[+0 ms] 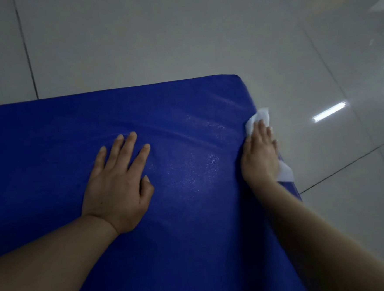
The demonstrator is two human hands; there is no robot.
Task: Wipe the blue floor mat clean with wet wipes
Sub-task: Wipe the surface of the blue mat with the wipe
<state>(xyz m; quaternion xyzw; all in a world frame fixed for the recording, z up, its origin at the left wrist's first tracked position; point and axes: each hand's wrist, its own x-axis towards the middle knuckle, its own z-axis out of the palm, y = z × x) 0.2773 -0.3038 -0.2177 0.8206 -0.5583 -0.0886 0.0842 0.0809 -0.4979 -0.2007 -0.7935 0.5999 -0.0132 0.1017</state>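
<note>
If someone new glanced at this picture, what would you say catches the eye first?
The big blue floor mat fills the lower frame, bright against the pale tiled floor. The left hand lies flat with spread fingers on the mat's top. The right hand presses a white wet wipe against the mat's right edge, near its far corner.
</note>
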